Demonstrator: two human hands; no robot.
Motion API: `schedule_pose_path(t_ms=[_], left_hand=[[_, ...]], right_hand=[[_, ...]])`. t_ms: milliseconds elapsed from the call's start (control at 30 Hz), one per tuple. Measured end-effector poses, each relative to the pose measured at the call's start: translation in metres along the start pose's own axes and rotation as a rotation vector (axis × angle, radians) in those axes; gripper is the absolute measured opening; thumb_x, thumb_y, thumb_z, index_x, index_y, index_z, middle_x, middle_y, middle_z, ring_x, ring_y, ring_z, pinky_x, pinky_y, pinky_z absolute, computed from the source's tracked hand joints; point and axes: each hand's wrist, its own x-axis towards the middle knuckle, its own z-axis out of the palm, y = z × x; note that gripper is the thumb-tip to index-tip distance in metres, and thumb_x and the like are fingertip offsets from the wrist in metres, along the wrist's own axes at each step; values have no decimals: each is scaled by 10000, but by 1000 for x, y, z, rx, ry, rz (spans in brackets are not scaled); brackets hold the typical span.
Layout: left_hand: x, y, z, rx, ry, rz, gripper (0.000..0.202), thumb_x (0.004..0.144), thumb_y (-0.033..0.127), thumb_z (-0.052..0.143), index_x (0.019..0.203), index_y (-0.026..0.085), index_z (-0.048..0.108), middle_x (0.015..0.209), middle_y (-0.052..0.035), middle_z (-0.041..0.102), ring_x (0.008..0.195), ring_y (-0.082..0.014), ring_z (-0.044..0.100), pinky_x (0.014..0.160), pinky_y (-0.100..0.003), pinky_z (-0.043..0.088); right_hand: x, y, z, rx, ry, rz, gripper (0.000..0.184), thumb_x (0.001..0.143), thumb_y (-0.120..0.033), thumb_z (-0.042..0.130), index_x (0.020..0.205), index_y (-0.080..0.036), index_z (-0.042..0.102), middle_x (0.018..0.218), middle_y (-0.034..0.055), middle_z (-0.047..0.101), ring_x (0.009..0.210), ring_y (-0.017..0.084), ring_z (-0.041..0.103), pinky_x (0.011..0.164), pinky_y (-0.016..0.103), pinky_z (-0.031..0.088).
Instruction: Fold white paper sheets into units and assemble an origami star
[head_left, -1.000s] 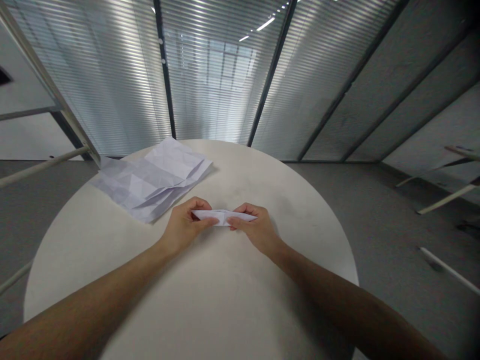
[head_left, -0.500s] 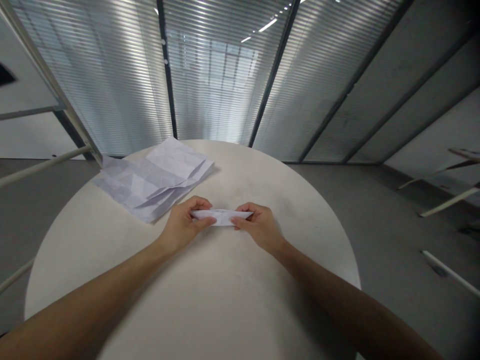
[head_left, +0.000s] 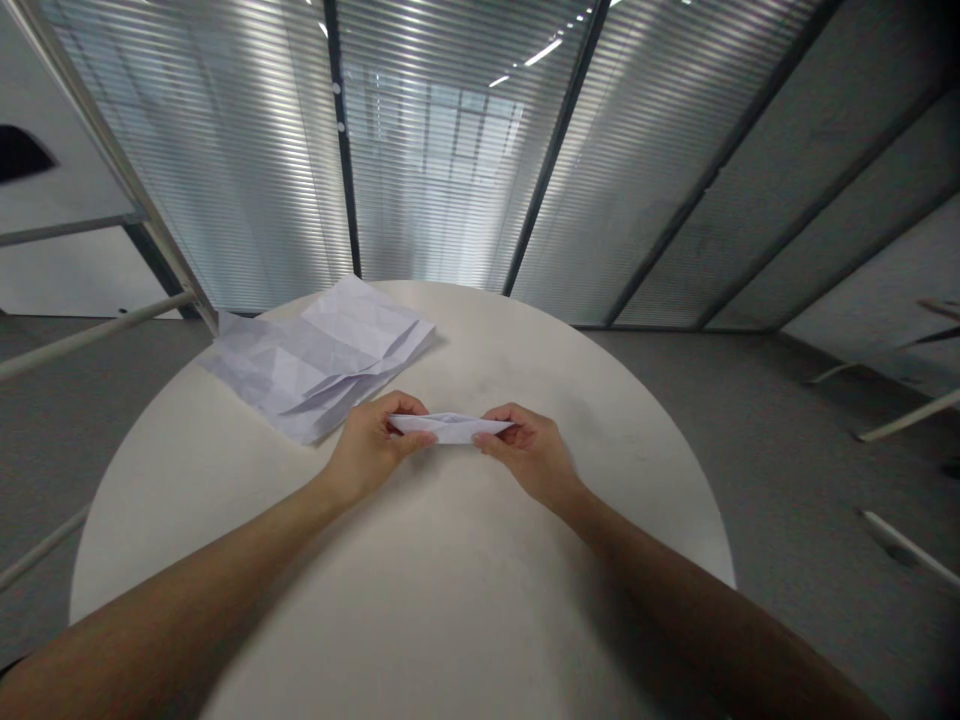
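Note:
A small piece of folded white paper [head_left: 455, 430] is held between my two hands, above the middle of the round table. My left hand [head_left: 375, 445] pinches its left end, thumb on the near side and fingers behind. At the right end, my right hand [head_left: 534, 452] grips it the same way. Along the top edge the paper's layers part slightly in the middle, while its pointed right tip shows by my right fingers. The fingertips behind the paper are partly hidden.
Creased white sheets [head_left: 322, 350] lie in a loose stack at the table's far left. The round white table [head_left: 450, 600] has its far edge near a glass partition with blinds [head_left: 442, 180]. Pale metal bars [head_left: 97, 335] stand at left, and furniture legs [head_left: 907, 415] at right.
The folded paper's top edge has opened a little in the middle, and my thumbs sit slightly further apart. The whole view has shifted slightly.

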Motion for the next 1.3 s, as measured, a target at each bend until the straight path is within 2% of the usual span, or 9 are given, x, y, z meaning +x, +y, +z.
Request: schedule_pose_path(t_ms=[200,433,633,767,867,933,1000,1100,1300], left_hand=[[1,-10,1,-41,-41,26,333,611,316,768,893,195,640,807,-4,666,641,-157,597,596,-249,466],[2,-10,-4,73,-8,57,164,676,319,721,749,188,653,694,4,664,588,-146,586,560,-236,444],[1,-9,-5,76,-10,60,165,680,328,722,747,193,654,702,8,670,572,-145,589,553,-242,445],[0,-15,-4,-36,-22,57,268,685,299,725,912,184,642,742,-8,674,611,-166,615,595,-276,476],[2,-19,-4,-123,13,63,354,694,294,721,1004,181,592,881,-46,684,677,-175,642,634,-298,497],[3,-21,-5,-92,31,69,323,714,306,702,987,182,581,937,-62,680,684,-162,646,628,-290,498],[3,-21,-5,-32,29,83,275,738,306,677,965,181,585,912,-56,682,684,-152,644,622,-279,494],[2,-21,-5,16,27,107,231,760,291,653,953,180,592,875,-40,685,689,-146,644,630,-272,496],[0,-21,-5,60,61,132,198,770,300,645,926,185,609,845,-30,688,683,-141,643,624,-258,494]], right_hand=[[0,-1,-4,-114,-39,-25,149,733,-319,678,802,-202,616,621,-28,577,522,107,492,472,219,366],[6,1,-9,-286,-36,-103,114,767,-308,648,833,-215,659,721,6,667,620,153,601,557,253,450],[3,-5,-8,-313,-34,-172,134,806,-323,618,863,-222,684,795,28,691,708,177,631,590,266,467],[5,-2,-12,-350,23,-212,140,817,-329,609,827,-213,689,764,32,691,667,169,620,565,262,452],[10,0,-22,-429,116,-235,148,825,-318,590,823,-206,687,753,34,694,637,164,618,567,264,453],[14,1,-31,-543,209,-253,164,827,-323,577,832,-202,687,771,37,700,634,164,620,592,270,461],[19,3,-43,-676,302,-265,175,824,-326,570,829,-194,684,787,41,704,638,167,625,620,278,464],[24,7,-58,-847,376,-245,189,833,-316,541,824,-185,678,785,49,703,646,174,632,642,284,456],[29,14,-71,-1012,355,-133,130,809,-278,561,810,-204,667,794,41,709,686,185,643,680,296,446]])
